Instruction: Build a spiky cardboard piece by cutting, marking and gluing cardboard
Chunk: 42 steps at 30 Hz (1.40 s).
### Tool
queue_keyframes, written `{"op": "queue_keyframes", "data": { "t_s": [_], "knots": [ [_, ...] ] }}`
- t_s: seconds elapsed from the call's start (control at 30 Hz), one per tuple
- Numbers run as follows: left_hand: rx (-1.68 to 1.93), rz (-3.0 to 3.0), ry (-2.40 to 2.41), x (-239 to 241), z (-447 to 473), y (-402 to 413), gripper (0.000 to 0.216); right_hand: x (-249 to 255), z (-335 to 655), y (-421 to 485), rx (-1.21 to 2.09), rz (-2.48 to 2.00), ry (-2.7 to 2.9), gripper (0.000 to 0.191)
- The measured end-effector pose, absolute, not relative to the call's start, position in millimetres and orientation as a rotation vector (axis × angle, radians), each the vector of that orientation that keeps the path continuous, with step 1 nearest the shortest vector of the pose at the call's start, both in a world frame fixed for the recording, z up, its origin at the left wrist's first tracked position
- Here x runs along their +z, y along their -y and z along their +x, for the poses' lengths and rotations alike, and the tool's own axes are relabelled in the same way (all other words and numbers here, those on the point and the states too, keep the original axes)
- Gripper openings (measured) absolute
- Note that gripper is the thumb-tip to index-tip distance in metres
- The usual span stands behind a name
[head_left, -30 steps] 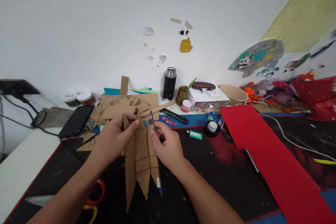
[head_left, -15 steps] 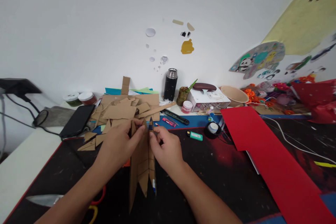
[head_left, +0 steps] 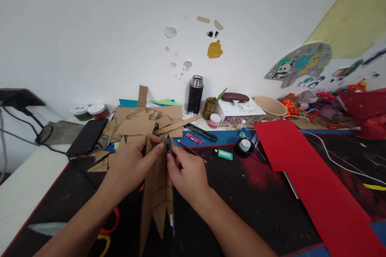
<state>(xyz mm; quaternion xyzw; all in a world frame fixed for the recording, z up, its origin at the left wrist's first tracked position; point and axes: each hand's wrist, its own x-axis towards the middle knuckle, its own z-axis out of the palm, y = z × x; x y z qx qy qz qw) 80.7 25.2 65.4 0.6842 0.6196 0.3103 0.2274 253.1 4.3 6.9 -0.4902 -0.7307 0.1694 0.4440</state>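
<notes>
Between my two hands stands a folded cardboard piece [head_left: 159,192], its pointed flaps hanging down toward me. My left hand [head_left: 134,162] pinches its upper left part, thumb on the inner face and fingers behind the panel. On the other side, my right hand [head_left: 188,168] grips the upper right panel, which has a blue and white printed edge. Under my left forearm lie scissors [head_left: 48,228] with red and yellow handles, partly covered by the arm. Behind my hands is a heap of cardboard scraps [head_left: 135,126].
A black phone [head_left: 87,137] lies at the left. Near the wall stand a black flask [head_left: 196,95] and a white box [head_left: 239,110]. A box cutter [head_left: 201,132], a pencil [head_left: 193,151] and a green lighter [head_left: 223,154] lie beyond my right hand. Red card [head_left: 313,184] covers the right side.
Both hands and the cardboard piece have shifted slightly left and nearer me in view. More of the red pencil shows beside my right hand. The grip looks the same.
</notes>
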Motion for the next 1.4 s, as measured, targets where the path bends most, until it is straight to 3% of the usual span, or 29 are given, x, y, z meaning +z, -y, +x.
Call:
{"op": "queue_keyframes", "data": {
  "t_s": [0.63, 1.03, 1.4],
  "knots": [
    [1.037, 1.359, -1.303, 47, 80, -31, 0.058, 9, 253, -1, 0.351, -1.206, 1.893, 0.029],
    [1.080, 0.822, -1.264, 63, 97, -24, 0.053, 11, 250, 3, 0.454, -1.213, 1.879, 0.028],
    [1.066, 0.974, -1.305, 57, 92, -25, 0.059, 9, 247, -1, 0.604, -1.197, 1.676, 0.024]
  ]
}}
